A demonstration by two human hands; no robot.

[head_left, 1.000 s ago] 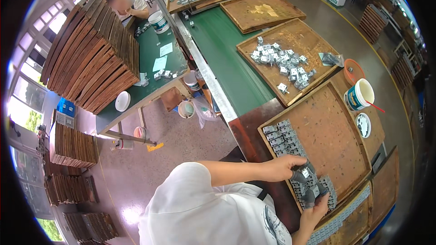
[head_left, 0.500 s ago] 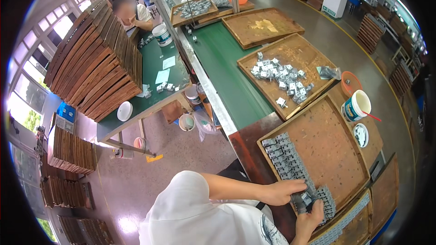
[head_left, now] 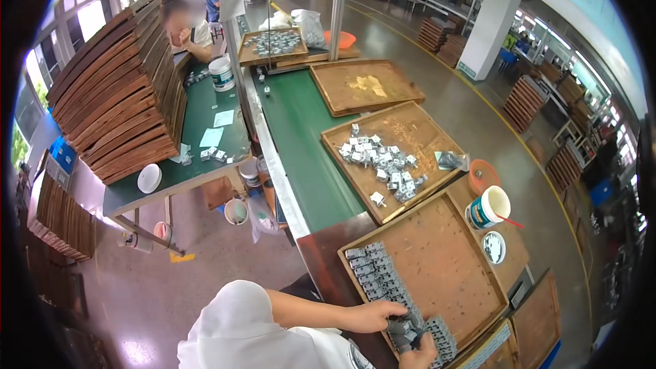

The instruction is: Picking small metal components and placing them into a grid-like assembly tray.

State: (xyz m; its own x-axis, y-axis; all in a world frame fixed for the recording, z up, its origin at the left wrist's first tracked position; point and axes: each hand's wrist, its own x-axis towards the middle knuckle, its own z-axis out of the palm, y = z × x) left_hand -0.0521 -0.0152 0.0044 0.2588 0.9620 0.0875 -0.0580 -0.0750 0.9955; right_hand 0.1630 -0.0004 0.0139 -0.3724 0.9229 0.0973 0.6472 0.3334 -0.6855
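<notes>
Over the near left part of a shallow wooden tray (head_left: 456, 253), my left hand (head_left: 376, 316) is closed around small grey box-shaped metal parts (head_left: 403, 333). My right hand (head_left: 420, 355) meets it from the near side, its thumb and fingers pressed on the same cluster. My fingers partly hide how many parts are between them. Neat rows of similar grey parts (head_left: 374, 273) line the tray's left side, and a further block of them (head_left: 441, 338) lies just right of my hands.
Beyond stands a second wooden tray (head_left: 437, 133) with a loose heap of metal parts (head_left: 386, 164). A white bucket (head_left: 486, 206) and an orange bowl (head_left: 483, 176) sit at right. Left are a green conveyor belt (head_left: 301, 130) and stacked wooden trays (head_left: 116, 89). Another person (head_left: 195, 37) sits behind the stack.
The whole view has swung, so the bench and trays appear further left and lower. Both hands stay together on the grey parts at the same corner of the tray.
</notes>
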